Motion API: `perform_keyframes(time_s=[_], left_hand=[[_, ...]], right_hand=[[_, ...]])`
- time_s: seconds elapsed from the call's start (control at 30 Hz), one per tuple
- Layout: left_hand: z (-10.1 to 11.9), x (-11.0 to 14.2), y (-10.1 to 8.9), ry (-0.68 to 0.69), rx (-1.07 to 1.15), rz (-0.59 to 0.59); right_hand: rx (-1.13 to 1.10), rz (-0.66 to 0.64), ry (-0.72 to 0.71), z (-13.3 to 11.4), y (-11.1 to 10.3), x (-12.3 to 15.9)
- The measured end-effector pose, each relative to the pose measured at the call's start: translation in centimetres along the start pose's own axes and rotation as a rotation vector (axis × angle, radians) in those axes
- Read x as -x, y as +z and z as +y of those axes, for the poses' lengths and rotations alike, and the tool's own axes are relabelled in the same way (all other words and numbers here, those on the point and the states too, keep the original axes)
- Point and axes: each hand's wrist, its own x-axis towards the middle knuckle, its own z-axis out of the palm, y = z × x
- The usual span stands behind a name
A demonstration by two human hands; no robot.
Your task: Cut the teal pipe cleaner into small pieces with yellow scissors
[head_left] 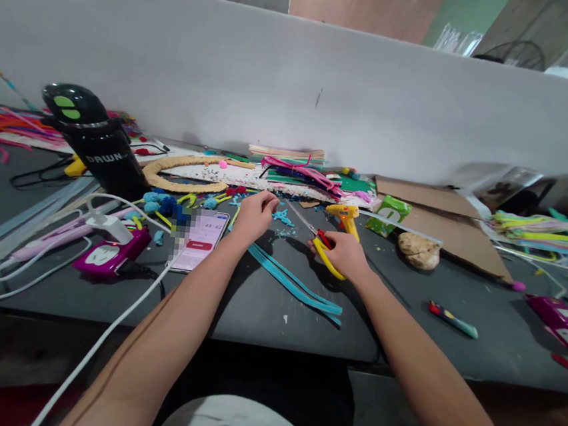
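Observation:
My right hand (348,254) is closed round the yellow and red handles of a pair of scissors (327,260). Their blades reach up and left toward my left hand (256,218), whose fingers are pinched together over the back of the table. What lies in that pinch is too small to make out. Just right of my left fingertips is a small pile of blue fuzzy pieces (282,217), with tiny clippings around it. Several long blue pipe cleaners (297,286) stretch across the table between my forearms.
A lit phone (205,242) lies left of my left forearm, near a magenta power block (112,253) and a black tumbler (103,155). A yellow glue gun (346,218), a tissue pack (388,215) and cardboard (462,240) lie beyond my right hand. A cutter (452,319) rests farther right.

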Motion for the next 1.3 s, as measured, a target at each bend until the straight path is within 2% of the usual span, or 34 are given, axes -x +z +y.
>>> perform_keyframes(time_s=[0.37,0.67,0.9,1.3], left_hand=[[-0.41,-0.10,0.22,0.002,0.016,-0.001],[-0.08,0.02,0.07,-0.023,0.003,-0.007],[0.08,0.00,-0.04,-0.015,0.016,0.007],[0.12,0.08,0.04,-0.008,-0.014,0.001]], right_hand=[[0.041,-0.011,-0.058,0.37,0.38,-0.29],[0.050,-0.011,-0.058,0.52,0.50,-0.43],[-0.003,0.023,0.000,0.57,0.38,-0.18],[0.003,-0.019,-0.049,0.53,0.39,-0.41]])
